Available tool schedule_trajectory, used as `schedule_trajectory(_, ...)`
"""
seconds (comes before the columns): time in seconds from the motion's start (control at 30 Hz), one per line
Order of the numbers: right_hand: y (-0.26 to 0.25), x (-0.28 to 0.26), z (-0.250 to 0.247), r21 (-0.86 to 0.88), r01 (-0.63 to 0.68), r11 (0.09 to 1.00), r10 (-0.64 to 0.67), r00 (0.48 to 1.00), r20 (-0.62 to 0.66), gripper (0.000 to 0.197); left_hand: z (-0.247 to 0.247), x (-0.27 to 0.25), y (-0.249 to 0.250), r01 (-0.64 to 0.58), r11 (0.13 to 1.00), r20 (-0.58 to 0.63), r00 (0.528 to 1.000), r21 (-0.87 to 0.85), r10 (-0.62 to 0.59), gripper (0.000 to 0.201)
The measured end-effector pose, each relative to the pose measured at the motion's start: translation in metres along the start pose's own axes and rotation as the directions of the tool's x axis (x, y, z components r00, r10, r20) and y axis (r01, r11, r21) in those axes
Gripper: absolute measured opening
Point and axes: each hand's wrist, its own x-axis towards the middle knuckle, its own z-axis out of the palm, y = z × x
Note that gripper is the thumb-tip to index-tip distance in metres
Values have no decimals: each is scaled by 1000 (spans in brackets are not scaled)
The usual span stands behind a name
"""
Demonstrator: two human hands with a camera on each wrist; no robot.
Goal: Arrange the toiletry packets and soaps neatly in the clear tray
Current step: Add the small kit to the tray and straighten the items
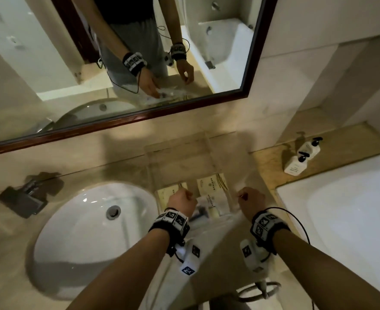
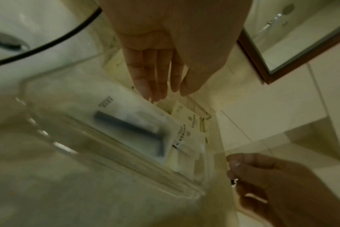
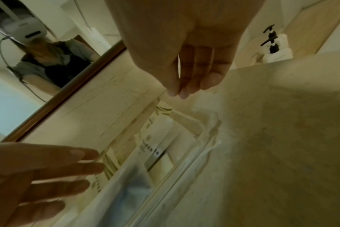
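The clear tray (image 1: 180, 161) lies on the beige counter between the sink and the bathtub. At its near end lie cream packets (image 1: 211, 185) with gold stripes, a white packet (image 1: 212, 201) and a packet with a dark razor (image 2: 126, 127). My left hand (image 1: 181, 201) hovers over the near left part of the tray, its fingers (image 2: 145, 86) straight and the tips touching a cream packet. My right hand (image 1: 249, 201) is at the tray's right side, where thumb and fingers (image 3: 173, 90) pinch the thin clear wall (image 3: 204, 145). The far half of the tray holds nothing.
A white sink (image 1: 90, 220) with a metal faucet (image 1: 28, 195) lies to the left. At the right are the bathtub (image 1: 341, 209) and two white pump bottles (image 1: 303, 155) on its ledge. A framed mirror (image 1: 117, 63) hangs behind the tray.
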Motion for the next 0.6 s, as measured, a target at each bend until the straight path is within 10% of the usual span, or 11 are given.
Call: schedule_trajectory(0.6,-23,88,22,106,-25,994,5,983,185,16,19,48,50,362,835,139,932,-415,-335,21)
